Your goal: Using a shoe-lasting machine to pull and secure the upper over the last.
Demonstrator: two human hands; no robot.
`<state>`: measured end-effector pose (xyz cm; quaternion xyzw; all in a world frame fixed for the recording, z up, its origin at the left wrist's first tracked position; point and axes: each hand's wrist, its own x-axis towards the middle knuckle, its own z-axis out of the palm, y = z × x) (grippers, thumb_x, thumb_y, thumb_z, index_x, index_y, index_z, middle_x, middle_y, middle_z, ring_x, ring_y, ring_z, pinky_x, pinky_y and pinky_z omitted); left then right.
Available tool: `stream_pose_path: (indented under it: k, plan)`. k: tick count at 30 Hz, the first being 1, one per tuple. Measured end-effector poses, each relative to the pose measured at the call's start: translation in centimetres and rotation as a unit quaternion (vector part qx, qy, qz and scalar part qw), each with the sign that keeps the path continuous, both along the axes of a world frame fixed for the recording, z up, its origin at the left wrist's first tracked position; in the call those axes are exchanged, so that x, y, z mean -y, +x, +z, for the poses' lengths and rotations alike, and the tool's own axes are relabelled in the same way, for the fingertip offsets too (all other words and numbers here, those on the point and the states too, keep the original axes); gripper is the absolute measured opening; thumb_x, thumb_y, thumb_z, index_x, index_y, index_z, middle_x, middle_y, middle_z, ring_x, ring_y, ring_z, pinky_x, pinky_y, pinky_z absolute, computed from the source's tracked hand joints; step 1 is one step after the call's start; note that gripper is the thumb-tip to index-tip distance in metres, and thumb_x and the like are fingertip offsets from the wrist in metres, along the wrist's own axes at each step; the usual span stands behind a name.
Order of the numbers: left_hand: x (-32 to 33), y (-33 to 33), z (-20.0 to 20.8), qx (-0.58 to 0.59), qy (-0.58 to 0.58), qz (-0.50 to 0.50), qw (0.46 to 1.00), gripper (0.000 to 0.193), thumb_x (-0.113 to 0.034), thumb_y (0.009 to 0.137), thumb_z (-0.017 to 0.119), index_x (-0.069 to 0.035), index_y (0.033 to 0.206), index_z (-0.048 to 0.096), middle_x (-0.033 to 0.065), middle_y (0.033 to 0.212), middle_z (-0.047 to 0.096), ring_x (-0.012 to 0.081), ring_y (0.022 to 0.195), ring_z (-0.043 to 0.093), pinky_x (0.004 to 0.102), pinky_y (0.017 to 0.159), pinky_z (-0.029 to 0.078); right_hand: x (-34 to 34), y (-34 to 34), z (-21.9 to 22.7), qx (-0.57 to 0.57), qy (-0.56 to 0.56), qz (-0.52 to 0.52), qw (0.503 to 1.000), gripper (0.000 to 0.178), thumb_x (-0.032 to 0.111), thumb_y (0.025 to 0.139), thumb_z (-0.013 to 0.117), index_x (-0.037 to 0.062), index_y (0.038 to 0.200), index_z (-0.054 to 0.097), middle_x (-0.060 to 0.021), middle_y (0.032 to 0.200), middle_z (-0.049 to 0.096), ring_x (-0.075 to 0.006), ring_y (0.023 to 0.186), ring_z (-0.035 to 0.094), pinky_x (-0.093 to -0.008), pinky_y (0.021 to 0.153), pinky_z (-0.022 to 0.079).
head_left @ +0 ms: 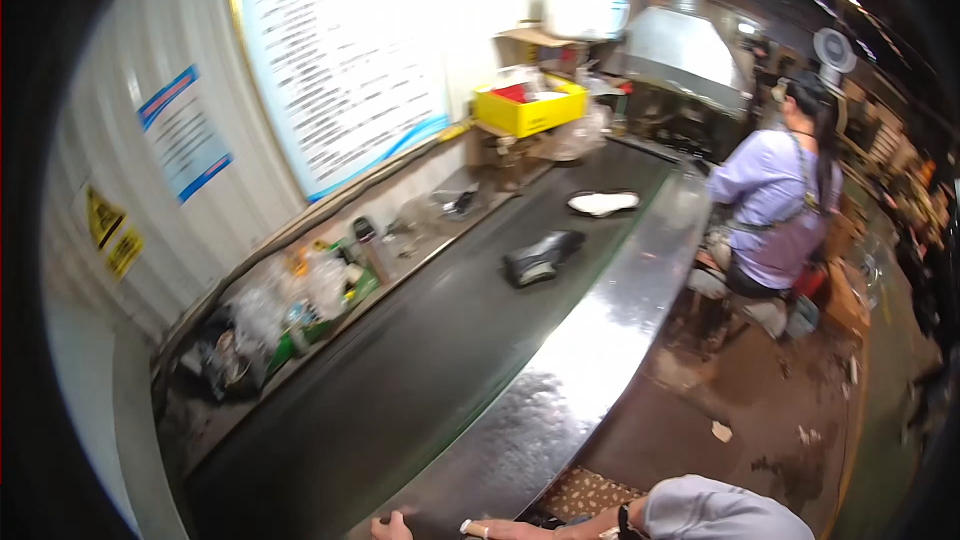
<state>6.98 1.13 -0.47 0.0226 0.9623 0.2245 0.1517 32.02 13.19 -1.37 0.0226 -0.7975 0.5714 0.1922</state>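
My left hand (392, 528) shows only at the lower edge, over the near end of the shiny metal ledge (590, 330). Its visible fingers are a little apart with nothing seen between them; the rest is cut off. To its right lies my right hand (505, 529), fingers stretched out along the ledge, with something white at a fingertip. A dark band circles that wrist below a light grey sleeve. Beyond both hands, a dark conveyor belt (400, 390) carries a black shoe (545, 258) and, farther off, a shoe showing white (603, 203). Neither hand touches them.
A person in a lilac top (770, 185) sits at the far right of the ledge. A metal hood (685, 50) covers the belt's far end. Plastic bags (260, 315) and a bottle (366, 235) line the wall side. A yellow box (530, 108) stands farther back.
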Motion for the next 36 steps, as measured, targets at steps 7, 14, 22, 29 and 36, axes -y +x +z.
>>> stream_pose_path:
  k: [7,14,22,29,36]
  plan:
    - [7.8,2.2,0.3,-0.023,0.301,0.127,0.945,0.024,-0.018,0.073,0.072,0.002,0.081,0.062,0.0107,0.074,0.063,0.0195,0.071,0.058,0.0366,0.067,0.048,1.3,-0.2,4.7,0.121,-0.205,0.074,0.968,0.078,0.037,0.092,0.069,0.0057,0.151,0.029,-0.0244,0.148,0.036,-0.0343,0.137,0.039,-0.0424,0.113,0.033]
    - [19.4,10.0,8.9,-0.172,0.311,0.174,0.918,0.034,-0.03,0.075,0.079,-0.001,0.085,0.067,0.0087,0.072,0.066,0.0145,0.07,0.06,0.0347,0.068,0.05,9.8,-6.9,8.9,0.447,-0.284,0.264,0.806,0.078,0.052,0.1,0.054,-0.0035,0.151,0.035,-0.0175,0.152,0.042,-0.0253,0.143,0.035,-0.0317,0.119,0.023]
    - [40.1,27.2,18.5,-0.31,0.226,0.461,0.8,0.034,-0.038,0.086,0.073,-0.005,0.089,0.067,0.014,0.076,0.068,0.0211,0.075,0.066,0.0373,0.07,0.05,31.4,0.0,16.3,0.302,-0.242,0.392,0.835,0.048,0.009,0.098,0.064,0.0009,0.143,0.05,-0.0069,0.109,0.07,-0.0065,0.094,0.061,-0.0228,0.084,0.051]
    - [54.5,42.4,23.2,-0.442,0.473,0.521,0.557,0.03,-0.027,0.099,0.065,0.003,0.106,0.066,0.0037,0.101,0.067,0.012,0.09,0.061,0.0283,0.083,0.048,49.0,7.1,20.1,0.452,-0.242,0.45,0.731,0.058,0.019,0.097,0.069,-0.0079,0.142,0.042,-0.0123,0.098,0.072,-0.0095,0.079,0.063,-0.0268,0.072,0.053]
    - [54.4,48.9,21.4,-0.356,0.626,0.588,0.368,0.028,-0.022,0.1,0.058,0.003,0.109,0.068,0.0081,0.103,0.071,0.0205,0.091,0.067,0.0347,0.081,0.053,59.1,9.3,20.8,0.44,-0.306,0.488,0.689,0.044,0.013,0.099,0.062,0.0039,0.141,0.051,-0.0089,0.107,0.071,-0.0129,0.084,0.067,-0.0296,0.074,0.057]
